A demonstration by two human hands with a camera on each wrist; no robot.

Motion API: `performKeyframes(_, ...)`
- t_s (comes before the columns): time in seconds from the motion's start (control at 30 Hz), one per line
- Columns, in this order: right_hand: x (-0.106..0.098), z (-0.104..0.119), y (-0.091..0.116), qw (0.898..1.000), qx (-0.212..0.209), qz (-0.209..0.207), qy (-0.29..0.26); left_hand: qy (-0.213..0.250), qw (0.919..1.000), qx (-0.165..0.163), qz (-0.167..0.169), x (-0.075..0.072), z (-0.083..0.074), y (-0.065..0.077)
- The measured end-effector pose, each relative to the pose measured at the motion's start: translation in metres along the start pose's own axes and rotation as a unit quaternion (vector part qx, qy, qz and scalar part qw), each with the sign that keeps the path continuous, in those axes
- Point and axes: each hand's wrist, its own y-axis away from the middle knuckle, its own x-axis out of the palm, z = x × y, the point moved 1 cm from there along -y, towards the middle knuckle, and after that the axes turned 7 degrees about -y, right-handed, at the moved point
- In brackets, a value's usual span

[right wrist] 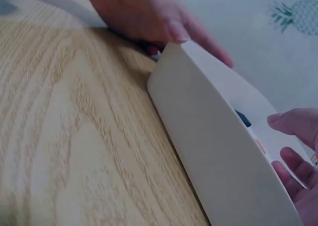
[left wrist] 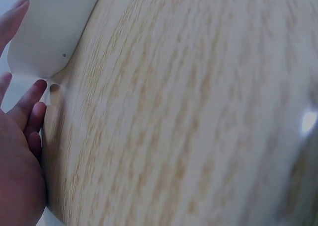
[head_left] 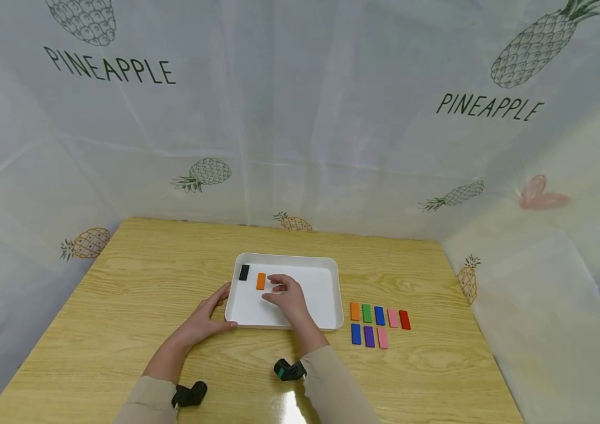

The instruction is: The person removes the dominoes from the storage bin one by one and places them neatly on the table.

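A shallow white tray (head_left: pixel 310 317) lies on the wooden table. Inside it at the left are a small black block (head_left: pixel 244 272) and an orange block (head_left: pixel 261 281), set apart. My left hand (head_left: pixel 203 324) braces the tray's near left corner, thumb at the front rim and fingers along the left side. In the right wrist view that thumb (right wrist: pixel 176 31) rests right at the corner's rim. Over the tray, just right of the orange block, my right hand (head_left: pixel 289 299) hovers with thumb and fingers spread apart and nothing between them.
Right of the tray, several flat coloured blocks lie in two rows, among them a green block (head_left: pixel 367 313), a red block (head_left: pixel 404 320) and a purple block (head_left: pixel 369 337). A pineapple-print sheet (head_left: pixel 300 118) hangs behind the table (head_left: pixel 146 265).
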Motion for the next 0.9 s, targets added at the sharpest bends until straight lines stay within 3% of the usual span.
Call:
performKeyframes(0.4,0.006,-0.006,-0.017,0.996,0.017,0.028,0.079,-0.002,1.0000,-0.007,0.004,-0.002,0.000,0.000)
performKeyframes(0.7,0.001,-0.005,-0.025,0.982,-0.003,0.093,0.164,0.005,0.9999,-0.013,0.000,-0.002,-0.004,0.001)
performKeyframes(0.9,0.002,-0.006,-0.030,0.973,0.011,0.103,0.205,-0.004,0.9999,-0.010,-0.003,-0.001,-0.003,0.002)
